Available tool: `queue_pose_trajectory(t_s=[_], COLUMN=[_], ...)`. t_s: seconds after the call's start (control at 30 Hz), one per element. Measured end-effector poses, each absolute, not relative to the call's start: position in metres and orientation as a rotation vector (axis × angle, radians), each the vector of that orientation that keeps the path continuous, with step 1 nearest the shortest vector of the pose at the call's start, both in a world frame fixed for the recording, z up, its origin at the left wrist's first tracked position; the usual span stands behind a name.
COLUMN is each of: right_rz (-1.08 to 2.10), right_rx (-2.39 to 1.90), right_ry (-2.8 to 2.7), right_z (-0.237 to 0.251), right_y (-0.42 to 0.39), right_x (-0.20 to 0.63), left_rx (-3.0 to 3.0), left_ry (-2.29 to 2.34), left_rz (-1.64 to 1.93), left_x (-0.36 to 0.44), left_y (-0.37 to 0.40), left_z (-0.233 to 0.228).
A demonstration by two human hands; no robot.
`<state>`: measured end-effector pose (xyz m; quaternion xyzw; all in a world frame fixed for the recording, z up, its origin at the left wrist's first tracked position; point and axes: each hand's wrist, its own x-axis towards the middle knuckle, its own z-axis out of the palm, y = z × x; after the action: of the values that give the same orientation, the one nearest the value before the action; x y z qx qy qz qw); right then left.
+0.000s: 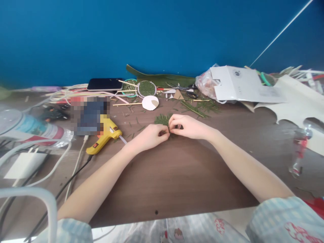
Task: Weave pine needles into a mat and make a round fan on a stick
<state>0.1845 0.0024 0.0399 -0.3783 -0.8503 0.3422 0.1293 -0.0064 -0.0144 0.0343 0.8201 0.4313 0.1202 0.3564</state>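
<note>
My left hand [151,136] and my right hand [186,126] meet at the middle of a brown table [177,175]. Both pinch a small bunch of green needle-like leaves [162,119], which fans out to the upper left of my fingers. The part under my fingertips is hidden. A yellow hot glue gun [105,135] lies just left of my left hand, nozzle pointing right.
Behind my hands lie a white round disc [150,102], a round ring filled with green bits [146,88], wooden sticks, a long green leaf [162,79] and a phone [105,84]. White card and a plastic bag [240,86] sit at the right, cables and a charger [24,165] at the left.
</note>
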Motion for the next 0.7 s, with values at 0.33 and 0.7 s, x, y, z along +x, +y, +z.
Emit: queue_pose_trajectory(t_s=[0.33,0.7], right_rz=[1.107,1.071], right_rx=[-1.173,-1.274], right_ry=[-2.406,-2.482], right_z=[0.038,0.052], right_y=[0.006,0.005], right_x=[0.186,0.193], left_rx=[2.074,2.21], left_ry=[1.168,1.331], left_rz=[0.386,0.411], left_x=[-0.002,0.009], left_y=[-0.017,-0.026], left_z=[0.028,0.025])
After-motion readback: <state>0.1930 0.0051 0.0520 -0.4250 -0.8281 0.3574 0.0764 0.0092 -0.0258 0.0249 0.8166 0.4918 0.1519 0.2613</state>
